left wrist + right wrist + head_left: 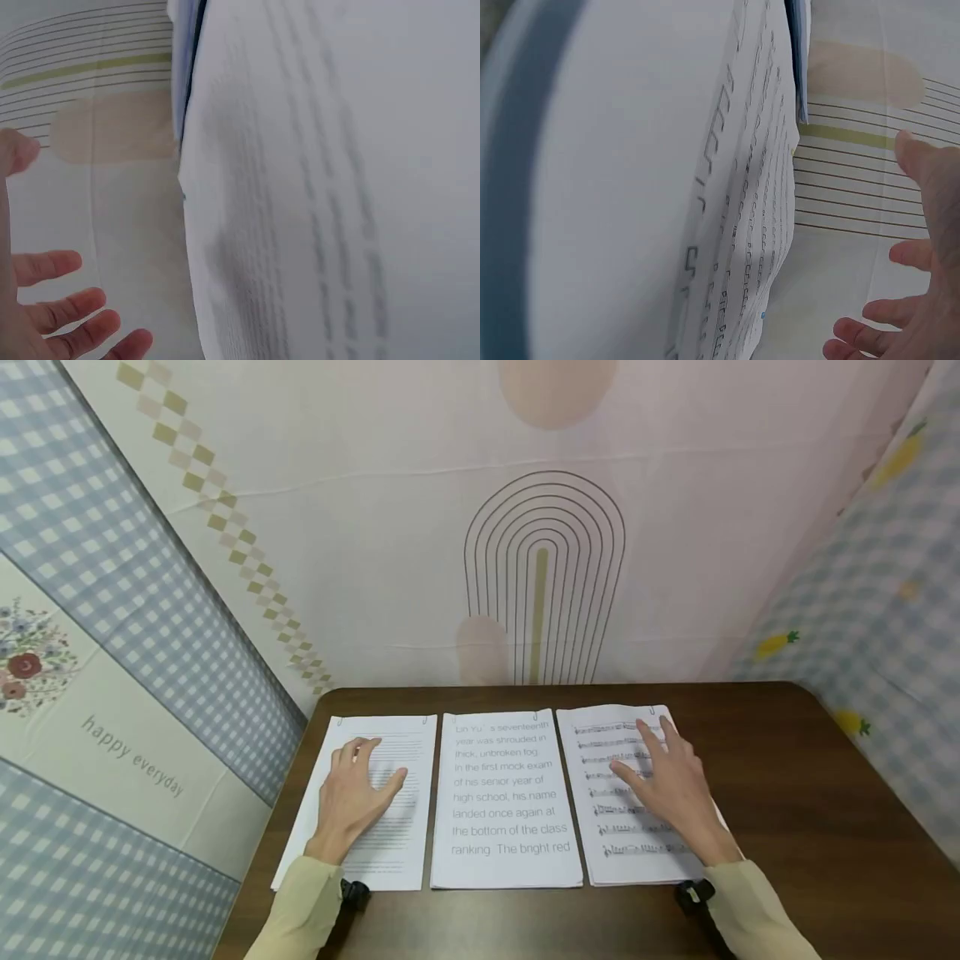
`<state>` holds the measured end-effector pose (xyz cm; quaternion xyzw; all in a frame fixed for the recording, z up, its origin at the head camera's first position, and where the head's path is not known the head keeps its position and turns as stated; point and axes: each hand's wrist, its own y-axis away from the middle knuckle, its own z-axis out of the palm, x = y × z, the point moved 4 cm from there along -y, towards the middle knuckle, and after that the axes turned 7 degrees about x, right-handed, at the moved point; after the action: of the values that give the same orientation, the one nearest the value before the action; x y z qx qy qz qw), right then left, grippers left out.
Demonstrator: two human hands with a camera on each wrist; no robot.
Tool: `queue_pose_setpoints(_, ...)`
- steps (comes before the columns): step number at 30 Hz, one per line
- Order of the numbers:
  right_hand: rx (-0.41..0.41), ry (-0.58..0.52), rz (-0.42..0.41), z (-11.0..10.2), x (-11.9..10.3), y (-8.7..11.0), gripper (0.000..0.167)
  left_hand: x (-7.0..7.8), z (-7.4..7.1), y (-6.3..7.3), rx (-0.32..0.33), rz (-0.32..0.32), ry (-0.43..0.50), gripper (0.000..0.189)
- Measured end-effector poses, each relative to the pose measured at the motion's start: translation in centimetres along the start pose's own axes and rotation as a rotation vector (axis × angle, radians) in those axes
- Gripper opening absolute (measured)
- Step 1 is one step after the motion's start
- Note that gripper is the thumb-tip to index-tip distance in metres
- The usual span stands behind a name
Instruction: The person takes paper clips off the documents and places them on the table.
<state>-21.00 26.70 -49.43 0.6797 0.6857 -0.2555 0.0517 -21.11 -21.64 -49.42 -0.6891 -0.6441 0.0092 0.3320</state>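
white lined sheets (403,831), large-print sheets (504,802), music sheets (617,806) side by side on table (795,793); left hand (348,802), right hand (675,783) loosely spread above outer two, gripping nothing; likely light, floppy (easily creased), best pinched at edges

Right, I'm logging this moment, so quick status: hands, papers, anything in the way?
Left hand above small-print pages, holding nothing. Right hand above sheet music, also empty. Large-print pages lie between. No obstruction seen.

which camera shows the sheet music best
The head view: it shows the sheet music from top to bottom, though the right hand blocks part. The right wrist view shows it close but steeply slanted and cropped; the left wrist view shows no music notation.
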Motion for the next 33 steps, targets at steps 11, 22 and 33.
queue_pose_setpoints(11,-0.102,-0.058,0.232,-2.2,2.3,2.7,0.095,1.6,-0.8,1.1,0.107,-0.087,0.153,0.051)
queue_pose_setpoints(22,-0.273,0.044,0.361,-3.0,4.7,6.5,0.096,3.5,-0.8,2.2,0.141,-0.049,0.18,0.043)
queue_pose_setpoints(33,-0.351,0.096,0.416,-2.9,5.4,7.7,0.09,5.3,-0.7,2.6,0.148,0.009,0.19,0.04)
